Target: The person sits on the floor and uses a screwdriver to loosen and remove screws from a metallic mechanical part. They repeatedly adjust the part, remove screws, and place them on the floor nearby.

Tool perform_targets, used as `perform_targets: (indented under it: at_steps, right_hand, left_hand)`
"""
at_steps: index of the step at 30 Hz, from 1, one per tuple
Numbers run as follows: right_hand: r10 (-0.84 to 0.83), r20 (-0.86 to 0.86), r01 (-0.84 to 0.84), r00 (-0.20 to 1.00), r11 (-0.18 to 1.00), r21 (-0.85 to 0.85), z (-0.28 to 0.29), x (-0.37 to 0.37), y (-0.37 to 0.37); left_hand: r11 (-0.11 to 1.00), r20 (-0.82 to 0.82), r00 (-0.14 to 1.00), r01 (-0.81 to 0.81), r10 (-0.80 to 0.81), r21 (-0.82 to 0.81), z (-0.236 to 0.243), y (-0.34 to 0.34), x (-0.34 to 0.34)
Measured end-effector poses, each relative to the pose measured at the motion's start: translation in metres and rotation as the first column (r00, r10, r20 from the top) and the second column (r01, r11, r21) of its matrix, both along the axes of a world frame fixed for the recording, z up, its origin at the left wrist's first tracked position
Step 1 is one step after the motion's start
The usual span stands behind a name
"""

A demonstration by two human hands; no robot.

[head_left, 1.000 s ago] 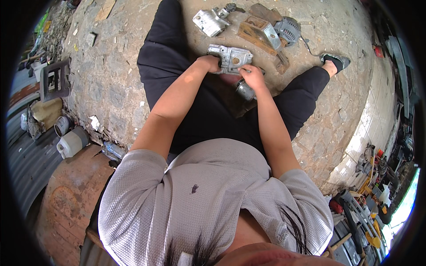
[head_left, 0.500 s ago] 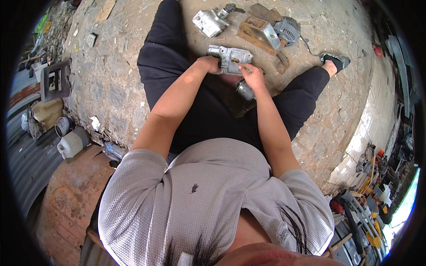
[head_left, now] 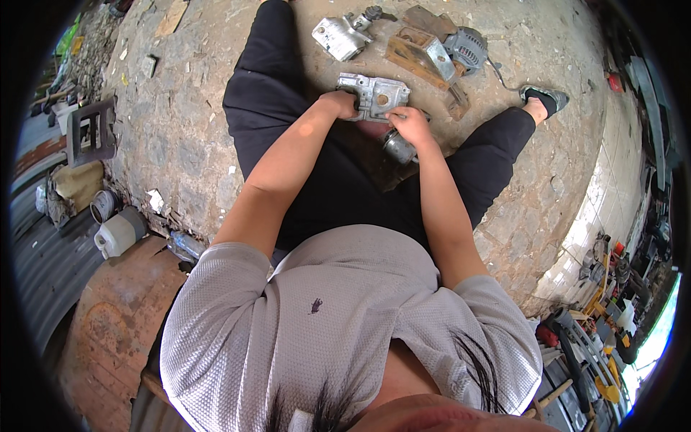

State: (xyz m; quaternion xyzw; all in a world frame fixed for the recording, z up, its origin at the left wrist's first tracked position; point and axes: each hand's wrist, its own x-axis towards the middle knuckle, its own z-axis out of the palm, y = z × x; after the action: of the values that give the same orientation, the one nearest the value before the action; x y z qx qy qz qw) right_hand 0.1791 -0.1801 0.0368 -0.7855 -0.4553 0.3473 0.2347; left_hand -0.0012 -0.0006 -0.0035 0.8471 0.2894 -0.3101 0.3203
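Observation:
Between my legs is a silver cast-metal housing [head_left: 371,92] with a round opening in its face. My left hand [head_left: 338,103] is closed on its left end, with the fingertips hidden behind the metal. My right hand [head_left: 409,126] is closed at the housing's lower right, its thumb and index near the edge; what it grips is too small to make out. Just below that hand lies a dark silver cylindrical part [head_left: 398,147], partly hidden by the hand.
Beyond the housing lie another silver casting [head_left: 335,37], a rusty bracket [head_left: 409,54] and a finned grey motor-like part [head_left: 468,50] on the stone floor [head_left: 183,137]. At left are a plastic jug [head_left: 114,235] and corrugated sheet [head_left: 39,266]; tools [head_left: 604,360] are piled at right.
My right thumb and fingers have shifted very slightly at the housing's edge. My left hand and the parts on the floor look unmoved.

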Motion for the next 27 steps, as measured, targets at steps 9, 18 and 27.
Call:
perform_targets:
  at_steps: [9, 18, 27]
  right_hand:
    - [-0.016, -0.005, 0.016, 1.0, 0.998, 0.057, -0.001, -0.001, -0.003]
    - [0.054, 0.012, -0.054, 0.998, 0.998, -0.012, 0.006, -0.003, -0.001]
    - [-0.017, 0.012, 0.016, 1.0, 0.993, 0.114, -0.001, -0.003, -0.005]
  left_hand:
    - [1.0, -0.008, 1.0, 0.017, -0.017, -0.007, 0.007, 0.0, 0.002]
    - [1.0, 0.007, 1.0, 0.019, -0.019, 0.019, -0.001, 0.0, 0.0]
    - [1.0, 0.01, 1.0, 0.02, -0.02, -0.001, 0.004, 0.0, 0.001]
